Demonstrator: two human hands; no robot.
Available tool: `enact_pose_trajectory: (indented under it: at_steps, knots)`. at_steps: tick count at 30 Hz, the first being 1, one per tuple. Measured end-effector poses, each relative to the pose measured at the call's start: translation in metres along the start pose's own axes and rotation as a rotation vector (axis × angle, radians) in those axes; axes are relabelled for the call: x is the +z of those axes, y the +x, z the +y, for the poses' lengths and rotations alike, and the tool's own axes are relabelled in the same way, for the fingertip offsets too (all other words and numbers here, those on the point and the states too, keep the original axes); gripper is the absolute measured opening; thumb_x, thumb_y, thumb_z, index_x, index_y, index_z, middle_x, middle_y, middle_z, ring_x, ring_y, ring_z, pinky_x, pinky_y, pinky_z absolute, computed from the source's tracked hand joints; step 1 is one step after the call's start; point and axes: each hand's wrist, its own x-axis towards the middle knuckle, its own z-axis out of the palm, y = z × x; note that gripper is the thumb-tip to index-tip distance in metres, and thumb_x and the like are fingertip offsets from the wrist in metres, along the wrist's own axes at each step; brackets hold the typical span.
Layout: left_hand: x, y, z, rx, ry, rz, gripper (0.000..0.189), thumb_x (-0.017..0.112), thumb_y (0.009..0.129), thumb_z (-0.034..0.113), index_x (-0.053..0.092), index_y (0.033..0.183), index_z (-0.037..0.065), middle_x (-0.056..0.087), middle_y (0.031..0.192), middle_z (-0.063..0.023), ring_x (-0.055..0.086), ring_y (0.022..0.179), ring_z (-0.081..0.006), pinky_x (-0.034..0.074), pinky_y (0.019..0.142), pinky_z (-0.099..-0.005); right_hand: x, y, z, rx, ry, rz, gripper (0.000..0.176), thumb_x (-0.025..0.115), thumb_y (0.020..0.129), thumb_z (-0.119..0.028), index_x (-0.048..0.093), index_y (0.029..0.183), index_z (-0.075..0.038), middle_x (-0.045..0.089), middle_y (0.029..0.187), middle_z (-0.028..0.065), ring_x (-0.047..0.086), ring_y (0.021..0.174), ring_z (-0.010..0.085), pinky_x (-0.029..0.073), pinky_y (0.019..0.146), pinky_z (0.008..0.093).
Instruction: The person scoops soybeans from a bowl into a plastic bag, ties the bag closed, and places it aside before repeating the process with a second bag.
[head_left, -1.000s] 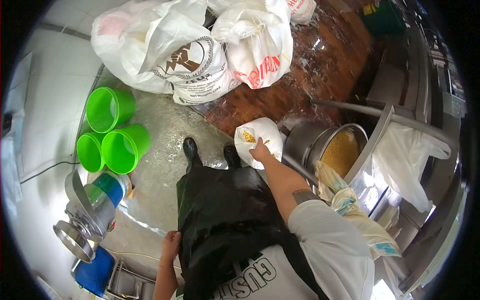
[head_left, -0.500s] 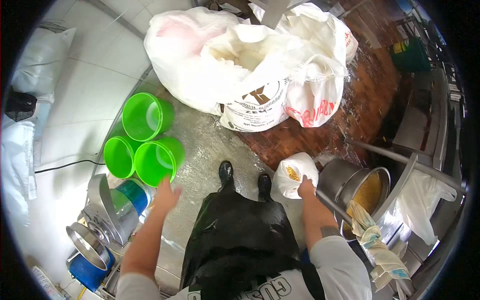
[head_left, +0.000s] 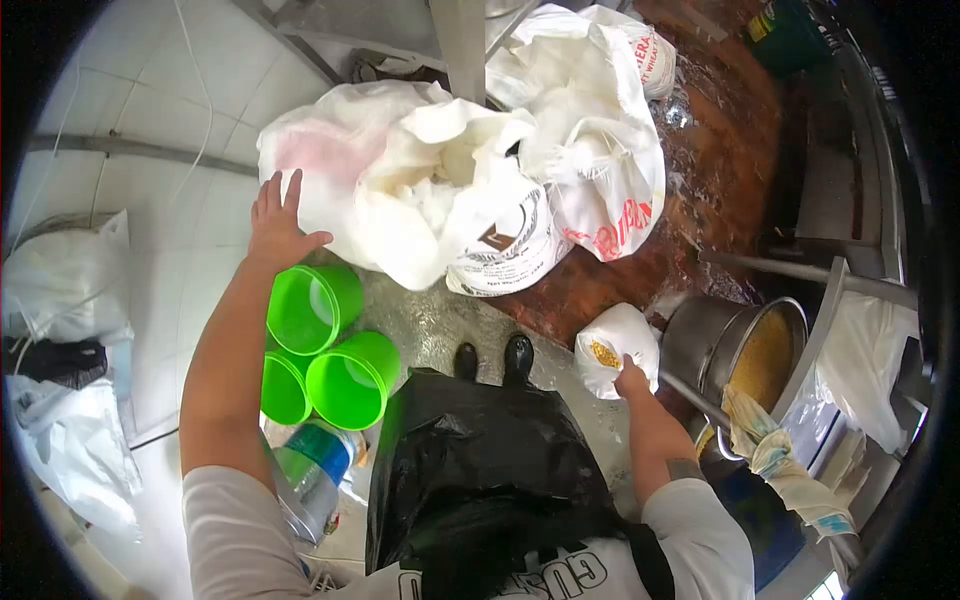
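Note:
My left hand (head_left: 282, 228) reaches forward with its fingers spread, right at the left side of a big white sack (head_left: 330, 135) with a pinkish patch. My right hand (head_left: 631, 378) is closed on the rim of a small white bag (head_left: 618, 335) of yellow kernels, which rests on the floor. Beside that bag stands a large metal pot (head_left: 690, 335) with yellow contents. Below my left hand are three green buckets (head_left: 345, 388), their mouths facing up. An open printed sack (head_left: 500, 255) with white contents leans among the larger sacks.
A sack with red lettering (head_left: 610, 180) stands at the back. A metal rail (head_left: 800, 280) runs on the right, with a cloth (head_left: 765, 440) hanging from it. White plastic bags (head_left: 75, 280) lie against the left wall. The brown tiled floor (head_left: 720, 190) looks wet.
My left hand has moved forward from beside the green buckets to the big white sack. My right hand stays on the bag of kernels. The view has shifted.

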Motion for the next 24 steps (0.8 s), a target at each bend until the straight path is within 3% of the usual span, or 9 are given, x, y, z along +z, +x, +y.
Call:
enact_pose_trajectory:
  at_steps: [2, 7, 10, 13, 15, 16, 19, 20, 24]
  knots:
    - [0.0, 0.028, -0.011, 0.086, 0.063, -0.011, 0.132, 0.091, 0.064, 0.055, 0.016, 0.166, 0.018, 0.015, 0.168, -0.0244, 0.016, 0.153, -0.0495, 0.02, 0.119, -0.0673, 0.004, -0.001, 0.002, 0.003, -0.026, 0.022, 0.08, 0.074, 0.087, -0.018, 0.036, 0.157, -0.011, 0.064, 0.135, 0.0246, 0.062, 0.125, 0.0394, 0.05, 0.104, 0.05]
    - [0.035, 0.14, -0.025, 0.289, 0.159, -0.014, 0.142, 0.095, 0.055, 0.054, 0.013, 0.166, 0.02, 0.009, 0.169, -0.0266, 0.013, 0.153, -0.0525, 0.018, 0.12, -0.0689, 0.0, -0.009, -0.03, 0.15, -0.055, -0.066, 0.074, 0.063, 0.09, -0.015, 0.033, 0.158, -0.013, 0.058, 0.141, 0.0254, 0.059, 0.129, 0.0413, 0.048, 0.107, 0.0506]
    - [0.059, 0.193, -0.029, 0.314, 0.191, 0.023, 0.144, 0.095, 0.055, 0.051, 0.011, 0.166, 0.019, 0.002, 0.169, -0.0274, 0.018, 0.153, -0.0516, 0.021, 0.117, -0.0704, -0.016, -0.033, -0.061, 0.26, -0.083, 0.026, 0.081, 0.063, 0.09, -0.018, 0.026, 0.162, -0.014, 0.027, 0.163, 0.0247, 0.03, 0.149, 0.0425, 0.04, 0.114, 0.0537]
    - [0.069, 0.229, -0.029, 0.22, 0.087, -0.132, 0.138, 0.094, 0.061, 0.046, 0.009, 0.166, 0.018, 0.02, 0.167, -0.0276, 0.037, 0.147, -0.0446, 0.031, 0.117, -0.0618, -0.028, -0.069, -0.099, 0.223, -0.217, 0.143, 0.085, 0.068, 0.089, -0.023, 0.024, 0.162, -0.012, 0.027, 0.161, 0.0234, 0.031, 0.147, 0.0422, 0.039, 0.115, 0.0535]
    - [0.084, 0.241, -0.037, 0.15, -0.078, -0.423, 0.132, 0.091, 0.064, 0.044, 0.011, 0.165, 0.015, 0.049, 0.151, -0.028, 0.053, 0.136, -0.0408, 0.044, 0.112, -0.0518, -0.017, -0.073, -0.105, 0.224, -0.243, 0.193, 0.087, 0.071, 0.088, -0.026, 0.026, 0.161, -0.011, 0.026, 0.16, 0.0229, 0.033, 0.145, 0.0424, 0.04, 0.114, 0.0544]
    - [0.103, 0.238, -0.043, 0.148, -0.086, -0.424, 0.132, 0.091, 0.064, 0.044, 0.011, 0.165, 0.015, 0.049, 0.151, -0.028, 0.053, 0.136, -0.0408, 0.044, 0.112, -0.0518, -0.017, -0.077, -0.114, 0.203, -0.149, 0.186, 0.085, 0.071, 0.088, -0.025, 0.028, 0.16, -0.011, 0.025, 0.161, 0.0226, 0.032, 0.145, 0.0433, 0.04, 0.114, 0.0551]
    - [0.121, 0.221, -0.053, 0.131, -0.271, -0.357, 0.085, 0.073, 0.084, 0.033, 0.034, 0.158, 0.014, 0.064, 0.136, -0.0228, 0.063, 0.123, -0.0401, 0.049, 0.106, -0.0454, -0.027, -0.088, -0.154, 0.133, 0.007, 0.213, 0.076, 0.072, 0.087, -0.023, 0.039, 0.153, -0.007, 0.033, 0.157, 0.0267, 0.04, 0.14, 0.0463, 0.042, 0.112, 0.0531]
    - [0.105, 0.203, -0.046, 0.104, -0.362, -0.355, 0.069, 0.066, 0.089, 0.029, 0.045, 0.152, 0.012, 0.063, 0.137, -0.0223, 0.062, 0.123, -0.0406, 0.049, 0.105, -0.0464, -0.023, -0.084, -0.164, -0.043, 0.115, 0.214, 0.07, 0.071, 0.088, -0.023, 0.043, 0.15, -0.005, 0.04, 0.151, 0.028, 0.044, 0.138, 0.0457, 0.043, 0.113, 0.0511]
    - [0.103, 0.157, -0.055, 0.085, -0.46, -0.504, 0.042, 0.054, 0.094, 0.024, 0.065, 0.131, 0.009, 0.065, 0.133, -0.0233, 0.061, 0.125, -0.0407, 0.047, 0.106, -0.0478, -0.063, -0.116, -0.249, -0.474, 0.215, 0.042, 0.054, 0.067, 0.091, -0.024, 0.055, 0.14, -0.005, 0.06, 0.132, 0.0262, 0.054, 0.129, 0.0437, 0.045, 0.109, 0.0483]
